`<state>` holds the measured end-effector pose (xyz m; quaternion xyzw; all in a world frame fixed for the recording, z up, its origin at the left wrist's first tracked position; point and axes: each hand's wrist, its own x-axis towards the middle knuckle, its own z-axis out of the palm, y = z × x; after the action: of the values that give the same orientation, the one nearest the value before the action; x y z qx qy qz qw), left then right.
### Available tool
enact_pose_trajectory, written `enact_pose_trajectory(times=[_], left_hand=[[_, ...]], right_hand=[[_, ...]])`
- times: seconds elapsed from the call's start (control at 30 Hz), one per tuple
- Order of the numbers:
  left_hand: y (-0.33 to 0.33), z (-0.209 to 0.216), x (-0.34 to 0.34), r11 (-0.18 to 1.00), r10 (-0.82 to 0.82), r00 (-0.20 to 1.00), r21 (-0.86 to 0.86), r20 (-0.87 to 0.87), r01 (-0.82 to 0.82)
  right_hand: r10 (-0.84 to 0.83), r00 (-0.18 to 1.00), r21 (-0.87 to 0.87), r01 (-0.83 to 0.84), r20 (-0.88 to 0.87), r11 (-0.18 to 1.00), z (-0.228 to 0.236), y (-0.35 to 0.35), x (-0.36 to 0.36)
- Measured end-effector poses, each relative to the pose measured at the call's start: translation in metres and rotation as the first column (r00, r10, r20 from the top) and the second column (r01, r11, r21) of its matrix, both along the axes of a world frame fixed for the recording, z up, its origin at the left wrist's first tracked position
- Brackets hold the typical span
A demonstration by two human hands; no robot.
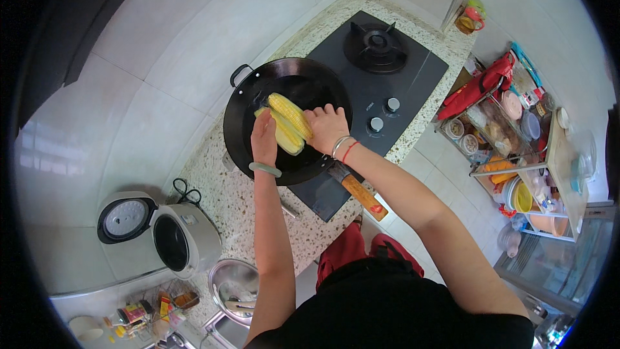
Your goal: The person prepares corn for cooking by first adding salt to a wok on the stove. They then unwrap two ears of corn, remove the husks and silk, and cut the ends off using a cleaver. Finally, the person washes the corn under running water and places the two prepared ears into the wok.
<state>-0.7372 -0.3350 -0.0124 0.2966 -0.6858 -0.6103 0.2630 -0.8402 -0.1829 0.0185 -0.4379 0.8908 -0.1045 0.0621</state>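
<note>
Two yellow corn cobs lie side by side at a slant in a black wok (242, 106): an upper corn cob (290, 114) and a lower corn cob (287, 137). My left hand (263, 139), with a pale bangle at the wrist, presses against the left side of the lower cob, its fingers together. From the right, my right hand (327, 129) has its fingers curled on the lower right end of the cobs; its fingertips are partly hidden. A silver bangle and a red string circle that wrist. Below it, the wok's wooden handle (357, 194) points toward me.
The wok sits on the near side of a black glass cooktop (323, 201), with a bare burner (376, 42) beyond. An open rice cooker (187, 239), black-handled scissors (187, 192) and a sink basin (226, 274) are left. A loaded shelf rack (549, 161) stands right.
</note>
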Motion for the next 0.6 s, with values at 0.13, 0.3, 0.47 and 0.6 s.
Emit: enact_pose_trajectory(times=[0.13,0.3,0.47,0.6], left_hand=[[0.007,-0.003,-0.002,0.998,0.002,1.0,-0.056,0.024,-0.001],[0.004,-0.007,0.007,0.994,0.003,0.995,-0.11,0.1,0.008],[-0.001,-0.01,0.01,0.995,0.026,0.996,-0.099,0.089,-0.017],[0.021,0.04,0.013,0.814,0.153,0.939,0.579,-0.309,0.058]], right_hand=[[0.033,0.995,0.073,-0.026,-0.099,0.997,-0.013,-0.007,0.002],[0.016,0.997,0.023,-0.014,-0.069,1.0,-0.028,-0.012,0.002],[0.007,1.0,0.106,-0.009,0.023,0.994,-0.008,-0.005,0.001],[-0.064,0.992,-0.199,0.086,0.113,0.976,0.015,0.011,0.005]])
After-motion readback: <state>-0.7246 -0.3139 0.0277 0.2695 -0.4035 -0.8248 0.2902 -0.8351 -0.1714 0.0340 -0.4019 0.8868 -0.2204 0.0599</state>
